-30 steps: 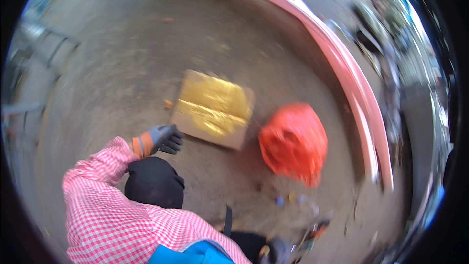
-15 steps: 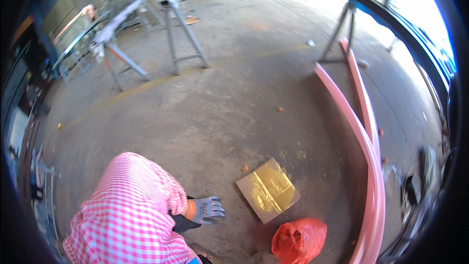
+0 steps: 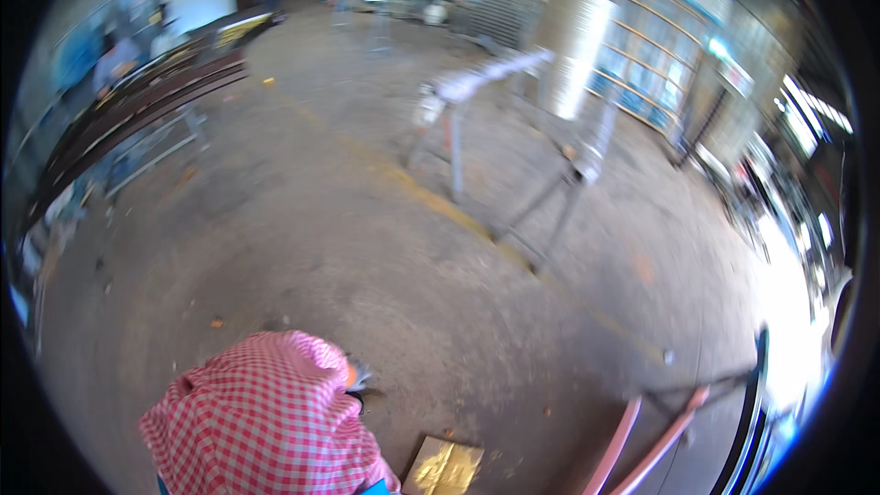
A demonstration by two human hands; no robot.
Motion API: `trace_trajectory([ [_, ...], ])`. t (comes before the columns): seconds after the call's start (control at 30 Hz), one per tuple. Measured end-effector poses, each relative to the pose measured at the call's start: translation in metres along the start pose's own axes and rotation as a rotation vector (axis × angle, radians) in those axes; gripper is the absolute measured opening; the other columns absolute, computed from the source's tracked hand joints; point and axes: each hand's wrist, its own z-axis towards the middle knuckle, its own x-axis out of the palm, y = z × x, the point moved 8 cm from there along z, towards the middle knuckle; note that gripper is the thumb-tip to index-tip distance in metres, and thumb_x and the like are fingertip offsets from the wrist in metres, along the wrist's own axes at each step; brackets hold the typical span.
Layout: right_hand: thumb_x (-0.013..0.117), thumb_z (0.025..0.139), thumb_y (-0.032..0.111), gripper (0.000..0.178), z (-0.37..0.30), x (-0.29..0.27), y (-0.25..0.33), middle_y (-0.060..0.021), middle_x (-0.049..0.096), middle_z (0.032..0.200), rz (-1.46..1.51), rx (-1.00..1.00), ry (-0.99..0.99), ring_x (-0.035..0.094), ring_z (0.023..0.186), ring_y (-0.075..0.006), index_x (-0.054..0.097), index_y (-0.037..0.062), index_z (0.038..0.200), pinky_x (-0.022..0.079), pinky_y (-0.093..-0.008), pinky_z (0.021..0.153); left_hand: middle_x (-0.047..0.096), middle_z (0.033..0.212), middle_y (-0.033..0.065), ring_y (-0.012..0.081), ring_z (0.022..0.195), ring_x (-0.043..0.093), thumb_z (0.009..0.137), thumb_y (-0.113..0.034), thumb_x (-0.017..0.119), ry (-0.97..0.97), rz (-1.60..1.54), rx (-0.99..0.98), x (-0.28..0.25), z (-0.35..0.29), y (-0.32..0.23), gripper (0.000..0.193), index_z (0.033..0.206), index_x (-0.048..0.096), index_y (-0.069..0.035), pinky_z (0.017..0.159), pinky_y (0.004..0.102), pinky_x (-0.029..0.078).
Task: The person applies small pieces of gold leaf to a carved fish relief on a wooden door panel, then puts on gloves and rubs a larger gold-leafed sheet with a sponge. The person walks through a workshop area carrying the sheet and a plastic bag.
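Note:
My left arm, in a red-and-white checked sleeve (image 3: 266, 403), bulges into the lower left. Past its cuff only a small part of my left hand (image 3: 361, 374) shows, in a grey glove with an orange band. Its fingers are mostly hidden behind the sleeve and blurred, so I cannot make out whether it holds anything. Below and to the right of this hand, a square piece of brown cardboard (image 3: 444, 467) with shiny gold tape across it lies on the concrete floor, apart from the glove. My right hand is out of view.
Two pink-wrapped lengths (image 3: 616, 445) lie at the lower right. Ahead are a trestle (image 3: 550, 211) and a padded stand (image 3: 456, 147), with a large wrapped roll (image 3: 576, 50) behind. Long dark bars (image 3: 137, 115) rest on a rack at left, a person (image 3: 115, 64) beside it.
My view has swung to the left and up. The cardboard and pink lengths now sit lower, and the red plastic bag has left the picture. My left glove, earlier spread, is now mostly hidden.

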Motion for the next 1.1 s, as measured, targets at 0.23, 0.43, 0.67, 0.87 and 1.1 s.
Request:
trace_trajectory([
  [0.23, 0.068, 0.094, 0.021, 0.035, 0.177, 0.018, 0.177, -0.0191, 0.068, 0.123, -0.104, -0.297, 0.232, 0.064, 0.115, -0.0349, 0.067, 0.0076, 0.126, 0.049, -0.0479, 0.099, 0.073, 0.105, 0.0186, 0.0392, 0.098, 0.068, 0.091, -0.039, 0.057, -0.182, -0.164, -0.126, -0.143, 0.062, 0.075, 0.037, 0.1, 0.072, -0.006, 0.084, 0.0523, 0.055],
  [0.43, 0.068, 0.094, 0.02, 0.034, 0.29, 0.049, 0.246, -0.0197, 0.068, 0.122, -0.17, -0.442, 0.417, 0.064, 0.114, -0.0357, 0.067, 0.0068, 0.125, 0.05, -0.0481, 0.098, 0.074, 0.103, 0.0184, 0.0392, 0.097, 0.07, 0.089, -0.039, 0.059, -0.398, -0.536, -0.095, -0.246, 0.124, 0.012, 0.038, 0.103, 0.074, -0.007, 0.084, 0.0499, 0.055],
  [0.67, 0.067, 0.094, 0.019, 0.034, 0.456, 0.003, 0.206, -0.0204, 0.068, 0.121, -0.2, -0.533, 0.52, 0.064, 0.113, -0.0365, 0.067, 0.0059, 0.125, 0.05, -0.0483, 0.097, 0.072, 0.113, 0.0177, 0.0379, 0.103, 0.068, 0.088, -0.039, 0.058, -0.369, -0.603, -0.253, -0.322, 0.201, 0.007, 0.04, 0.112, 0.073, -0.011, 0.088, 0.0507, 0.053],
  [0.87, 0.066, 0.094, 0.019, 0.033, 0.606, -0.087, 0.171, -0.021, 0.068, 0.119, -0.191, -0.555, 0.542, 0.064, 0.112, -0.0372, 0.067, 0.0051, 0.124, 0.05, -0.0485, 0.096, 0.07, 0.116, 0.0183, 0.038, 0.102, 0.068, 0.09, -0.034, 0.057, -0.381, -0.896, -1.081, -0.292, 0.1, 0.057, 0.035, 0.111, 0.072, -0.01, 0.088, 0.0502, 0.053],
  [1.1, 0.066, 0.093, 0.018, 0.033, 0.791, -0.174, 0.093, -0.0217, 0.068, 0.118, -0.125, -0.513, 0.519, 0.064, 0.111, -0.0381, 0.067, 0.0042, 0.123, 0.05, -0.0488, 0.095, 0.069, 0.109, 0.0182, 0.0388, 0.099, 0.067, 0.091, -0.035, 0.058, -0.204, -0.915, -1.09, -0.318, 0.241, -0.069, 0.032, 0.107, 0.069, -0.01, 0.085, 0.0506, 0.053],
])
